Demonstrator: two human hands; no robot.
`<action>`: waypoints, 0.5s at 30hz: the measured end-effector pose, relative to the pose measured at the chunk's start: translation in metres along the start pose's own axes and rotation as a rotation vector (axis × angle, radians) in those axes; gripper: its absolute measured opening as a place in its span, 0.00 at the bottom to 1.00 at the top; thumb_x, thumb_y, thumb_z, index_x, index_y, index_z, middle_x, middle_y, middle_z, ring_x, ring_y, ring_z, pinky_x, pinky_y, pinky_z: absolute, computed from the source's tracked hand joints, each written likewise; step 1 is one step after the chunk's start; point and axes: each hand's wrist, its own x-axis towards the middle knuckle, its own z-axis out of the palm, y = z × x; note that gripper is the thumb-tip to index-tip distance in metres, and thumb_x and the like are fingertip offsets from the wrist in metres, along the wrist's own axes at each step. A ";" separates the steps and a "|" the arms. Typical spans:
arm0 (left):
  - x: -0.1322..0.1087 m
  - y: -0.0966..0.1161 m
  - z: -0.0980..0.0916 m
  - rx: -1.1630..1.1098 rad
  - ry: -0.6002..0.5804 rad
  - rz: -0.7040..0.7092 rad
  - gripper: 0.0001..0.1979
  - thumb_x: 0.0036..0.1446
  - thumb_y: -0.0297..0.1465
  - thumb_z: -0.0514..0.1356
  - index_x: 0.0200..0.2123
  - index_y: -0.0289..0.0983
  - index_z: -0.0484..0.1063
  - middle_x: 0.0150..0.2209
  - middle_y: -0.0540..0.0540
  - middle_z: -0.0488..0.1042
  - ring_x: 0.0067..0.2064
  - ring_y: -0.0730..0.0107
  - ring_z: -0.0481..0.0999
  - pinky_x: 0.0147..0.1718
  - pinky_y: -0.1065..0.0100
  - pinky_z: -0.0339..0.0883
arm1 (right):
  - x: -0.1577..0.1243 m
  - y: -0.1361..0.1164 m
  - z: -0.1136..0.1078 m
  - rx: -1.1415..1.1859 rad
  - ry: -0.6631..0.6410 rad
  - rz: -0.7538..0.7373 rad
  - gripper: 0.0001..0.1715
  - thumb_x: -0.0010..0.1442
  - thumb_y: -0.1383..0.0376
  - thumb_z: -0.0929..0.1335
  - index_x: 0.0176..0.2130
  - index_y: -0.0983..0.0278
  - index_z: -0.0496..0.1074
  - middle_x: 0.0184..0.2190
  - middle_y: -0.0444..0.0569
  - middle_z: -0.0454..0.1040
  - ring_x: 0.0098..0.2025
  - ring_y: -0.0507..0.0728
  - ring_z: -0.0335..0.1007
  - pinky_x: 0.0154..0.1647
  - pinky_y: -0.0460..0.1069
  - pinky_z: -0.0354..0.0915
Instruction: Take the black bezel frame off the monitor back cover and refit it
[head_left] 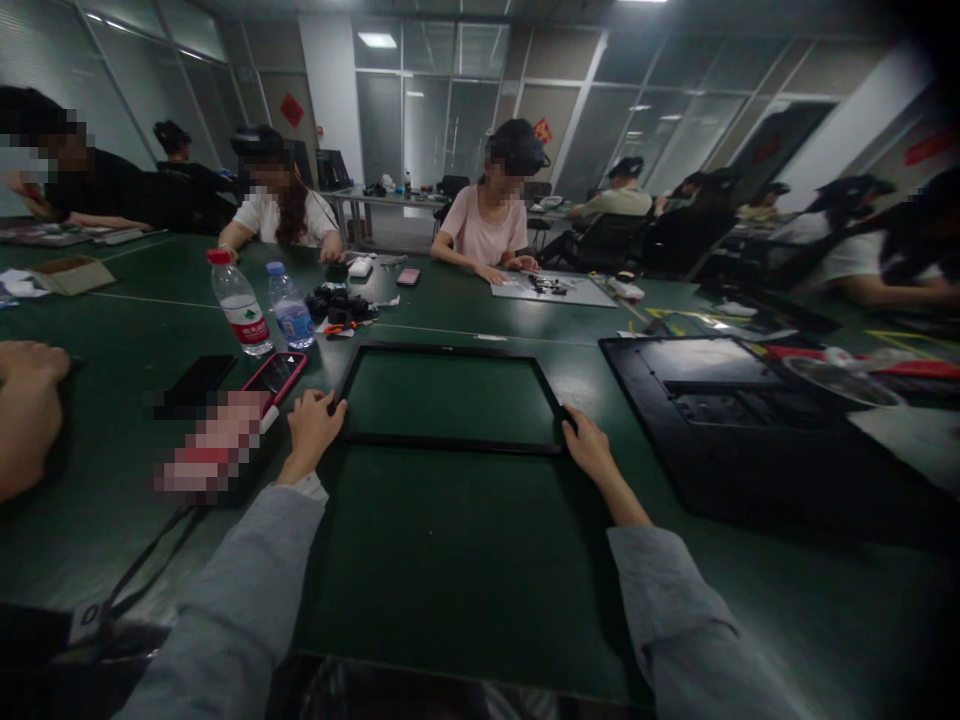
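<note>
A thin black rectangular frame [450, 443], like a screen bezel, is held level just over or on the green table [465, 580]; I cannot tell whether it touches. My left hand [313, 430] grips its left side near the front corner, thumb and fingers closed round the edge. On the opposite side, my right hand [589, 440] pinches the right edge close to the front corner. Through the open middle of the frame the green tabletop shows. Left of my left hand lies a phone in a pink case [277, 378].
A red-capped bottle [241, 305] and a blue-capped bottle [291, 308] stand at the back left, beside black cables [337, 303]. A large black panel [712, 430] lies on the right. At the left edge rests another person's arm [30, 415]. People sit across the table.
</note>
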 end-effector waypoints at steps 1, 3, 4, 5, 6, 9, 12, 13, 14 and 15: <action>0.000 0.001 0.000 -0.006 -0.008 0.000 0.27 0.67 0.45 0.53 0.60 0.37 0.77 0.59 0.29 0.71 0.59 0.37 0.69 0.51 0.44 0.68 | -0.002 -0.001 -0.002 0.003 0.010 -0.005 0.30 0.64 0.58 0.60 0.61 0.64 0.71 0.59 0.61 0.75 0.63 0.69 0.70 0.66 0.69 0.62; -0.002 0.004 -0.001 -0.031 -0.027 0.014 0.29 0.67 0.46 0.53 0.63 0.36 0.73 0.61 0.28 0.69 0.60 0.36 0.68 0.53 0.42 0.66 | -0.005 -0.003 -0.007 0.006 0.036 -0.006 0.30 0.64 0.58 0.60 0.60 0.65 0.72 0.58 0.62 0.75 0.62 0.69 0.70 0.66 0.69 0.63; -0.003 0.006 -0.001 -0.049 -0.039 0.034 0.30 0.68 0.47 0.53 0.65 0.36 0.71 0.62 0.28 0.68 0.61 0.37 0.67 0.55 0.41 0.65 | -0.006 -0.004 -0.011 0.001 0.053 0.000 0.30 0.64 0.58 0.60 0.60 0.66 0.72 0.57 0.63 0.75 0.61 0.69 0.70 0.65 0.69 0.63; -0.004 0.008 0.000 -0.068 -0.050 0.063 0.32 0.68 0.47 0.53 0.67 0.36 0.69 0.63 0.29 0.67 0.62 0.37 0.67 0.56 0.40 0.65 | -0.006 -0.005 -0.016 -0.010 0.078 0.010 0.30 0.64 0.58 0.60 0.60 0.67 0.71 0.57 0.64 0.75 0.61 0.70 0.70 0.65 0.69 0.63; -0.005 0.010 0.000 -0.085 -0.062 0.097 0.33 0.67 0.49 0.54 0.68 0.37 0.67 0.65 0.29 0.65 0.63 0.37 0.66 0.57 0.40 0.64 | -0.007 -0.006 -0.023 -0.025 0.113 0.021 0.31 0.64 0.58 0.60 0.61 0.68 0.71 0.57 0.65 0.75 0.62 0.70 0.69 0.65 0.70 0.63; -0.010 0.014 -0.002 -0.104 -0.116 0.194 0.38 0.63 0.55 0.57 0.69 0.40 0.65 0.70 0.31 0.59 0.67 0.35 0.62 0.59 0.37 0.61 | -0.006 -0.006 -0.050 -0.094 0.291 0.078 0.33 0.63 0.60 0.61 0.63 0.71 0.69 0.59 0.68 0.72 0.64 0.71 0.66 0.64 0.71 0.61; -0.013 0.014 -0.007 -0.098 -0.196 0.278 0.44 0.56 0.59 0.62 0.70 0.45 0.64 0.73 0.33 0.56 0.70 0.33 0.56 0.62 0.35 0.57 | -0.011 0.011 -0.086 -0.193 0.538 0.179 0.38 0.60 0.60 0.63 0.66 0.72 0.66 0.62 0.72 0.68 0.68 0.76 0.59 0.64 0.77 0.56; -0.014 0.014 -0.010 -0.097 -0.226 0.312 0.44 0.54 0.59 0.64 0.70 0.46 0.65 0.73 0.35 0.56 0.71 0.33 0.55 0.63 0.34 0.55 | -0.015 0.022 -0.099 -0.220 0.604 0.200 0.41 0.59 0.60 0.64 0.68 0.71 0.64 0.65 0.73 0.65 0.70 0.78 0.55 0.64 0.78 0.54; -0.015 0.014 -0.012 -0.098 -0.257 0.348 0.45 0.52 0.59 0.65 0.69 0.48 0.65 0.73 0.36 0.57 0.72 0.33 0.54 0.64 0.34 0.54 | -0.021 0.034 -0.112 -0.237 0.685 0.233 0.44 0.58 0.60 0.65 0.70 0.71 0.61 0.68 0.75 0.61 0.71 0.80 0.51 0.64 0.80 0.49; -0.016 0.014 -0.014 -0.102 -0.289 0.382 0.45 0.51 0.59 0.67 0.69 0.49 0.66 0.73 0.37 0.58 0.72 0.33 0.53 0.64 0.34 0.54 | -0.027 0.048 -0.124 -0.247 0.763 0.288 0.48 0.56 0.61 0.66 0.72 0.69 0.58 0.69 0.76 0.56 0.72 0.83 0.47 0.63 0.84 0.44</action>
